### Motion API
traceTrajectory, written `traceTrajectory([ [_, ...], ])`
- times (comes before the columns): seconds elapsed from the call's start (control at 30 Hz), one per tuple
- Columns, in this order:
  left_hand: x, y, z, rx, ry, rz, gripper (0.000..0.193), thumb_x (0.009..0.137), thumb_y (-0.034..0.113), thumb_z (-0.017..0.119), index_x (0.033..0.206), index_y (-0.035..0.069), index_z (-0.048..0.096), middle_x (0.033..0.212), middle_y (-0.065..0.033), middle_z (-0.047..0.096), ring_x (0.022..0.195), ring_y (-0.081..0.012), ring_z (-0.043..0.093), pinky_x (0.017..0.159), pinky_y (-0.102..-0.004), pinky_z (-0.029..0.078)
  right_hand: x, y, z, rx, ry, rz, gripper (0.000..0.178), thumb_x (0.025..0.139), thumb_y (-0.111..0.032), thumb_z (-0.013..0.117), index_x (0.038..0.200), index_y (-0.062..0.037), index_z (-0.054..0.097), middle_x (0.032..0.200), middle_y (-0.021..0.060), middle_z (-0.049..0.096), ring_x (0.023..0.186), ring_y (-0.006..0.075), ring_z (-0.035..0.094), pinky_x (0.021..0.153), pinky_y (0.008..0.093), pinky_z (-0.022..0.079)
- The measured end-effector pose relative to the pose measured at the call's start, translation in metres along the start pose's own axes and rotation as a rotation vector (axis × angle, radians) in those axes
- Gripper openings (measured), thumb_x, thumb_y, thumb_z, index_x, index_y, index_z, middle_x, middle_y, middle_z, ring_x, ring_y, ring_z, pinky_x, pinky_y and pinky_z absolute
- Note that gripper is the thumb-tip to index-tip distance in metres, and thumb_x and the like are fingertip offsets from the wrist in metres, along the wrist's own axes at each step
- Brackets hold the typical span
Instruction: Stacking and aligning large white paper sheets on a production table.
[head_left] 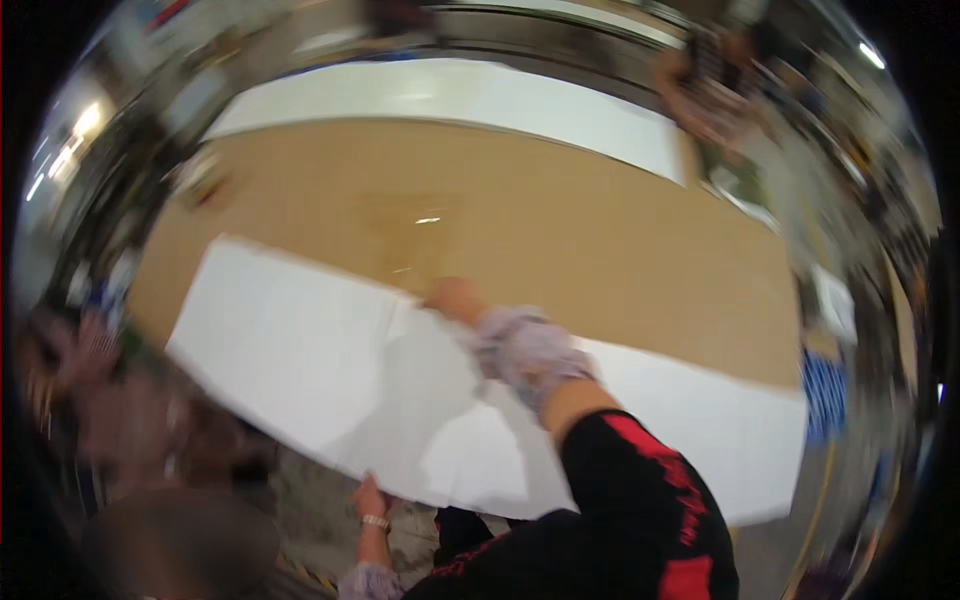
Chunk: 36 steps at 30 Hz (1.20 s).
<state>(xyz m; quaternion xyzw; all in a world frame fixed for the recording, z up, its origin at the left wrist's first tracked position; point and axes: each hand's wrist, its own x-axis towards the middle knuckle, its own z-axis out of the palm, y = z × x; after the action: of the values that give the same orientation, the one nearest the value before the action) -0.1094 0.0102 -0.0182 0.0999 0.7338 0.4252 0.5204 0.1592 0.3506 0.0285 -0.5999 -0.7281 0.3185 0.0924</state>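
Observation:
A long white sheet [300,340] with a crease across it lies along the near side of a brown cardboard surface [620,260]. My right hand [458,300], slightly blurred, reaches across it and is closed at its far edge; the fingertips are hard to make out. At the near edge, my left hand [370,498], with a band on the wrist, pinches the sheet's border. My right forearm, in a patterned sleeve cover [530,350], hides part of the sheet. Clear tape [420,225] shines on the cardboard beyond my right hand.
Another white strip [430,90] runs along the cardboard's far side. One person [715,85] stands at the far right corner, another [140,420] at the near left. A blue patterned item [824,395] is by the right edge.

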Motion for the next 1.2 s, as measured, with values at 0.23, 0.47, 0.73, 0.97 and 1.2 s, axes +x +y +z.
traceTrajectory([
  [0.23,-0.012,0.01,0.044,0.129,-0.041,-0.033,0.042,0.09,0.042,0.049,0.098,0.001,0.055,0.073,-0.0086,0.061,0.053,-0.0196,0.057,0.038,-0.0312,0.044,-0.015,0.056,0.0,-0.157,0.182,0.095,0.055,0.07,-0.054,0.063,0.09,-0.003,0.067,0.09,0.0147,0.065,0.088,0.0302,0.062,0.074,0.0423,0.049],
  [0.47,-0.012,0.01,0.029,0.105,-0.097,-0.076,0.046,0.085,0.047,0.056,0.101,0.004,0.054,0.075,-0.007,0.059,0.059,-0.0209,0.055,0.046,-0.034,0.041,-0.016,0.047,0.001,-0.21,0.184,0.013,0.053,0.071,-0.054,0.062,0.092,-0.0049,0.067,0.092,0.0129,0.065,0.09,0.0287,0.062,0.074,0.0412,0.05],
  [0.73,-0.002,0.007,0.001,0.049,-0.105,-0.063,0.043,0.089,0.04,0.052,0.105,0.0,0.055,0.089,-0.0101,0.062,0.07,-0.0214,0.061,0.052,-0.0346,0.05,0.001,0.03,0.012,-0.101,0.08,-0.044,0.051,0.07,-0.051,0.064,0.088,-0.0032,0.067,0.092,0.0157,0.064,0.088,0.0338,0.061,0.077,0.043,0.048],
  [0.97,-0.01,0.015,0.026,0.22,-0.081,0.047,0.036,0.092,0.031,0.049,0.087,-0.003,0.061,0.075,-0.0082,0.061,0.059,-0.0167,0.059,0.051,-0.0318,0.049,0.009,0.062,-0.002,-0.18,-0.06,0.079,0.04,0.073,-0.047,0.063,0.075,-0.0084,0.07,0.071,0.0115,0.066,0.065,0.0271,0.062,0.062,0.0416,0.048],
  [1.2,-0.017,0.045,0.029,0.037,-0.029,-0.218,0.043,0.088,0.04,0.053,0.071,0.0,0.057,0.054,-0.0072,0.055,0.04,-0.0165,0.049,0.038,-0.0302,0.039,0.014,0.041,-0.011,-0.176,-0.148,-0.042,0.054,0.076,-0.053,0.06,0.075,0.0014,0.066,0.072,0.0179,0.063,0.068,0.029,0.061,0.067,0.0388,0.046],
])
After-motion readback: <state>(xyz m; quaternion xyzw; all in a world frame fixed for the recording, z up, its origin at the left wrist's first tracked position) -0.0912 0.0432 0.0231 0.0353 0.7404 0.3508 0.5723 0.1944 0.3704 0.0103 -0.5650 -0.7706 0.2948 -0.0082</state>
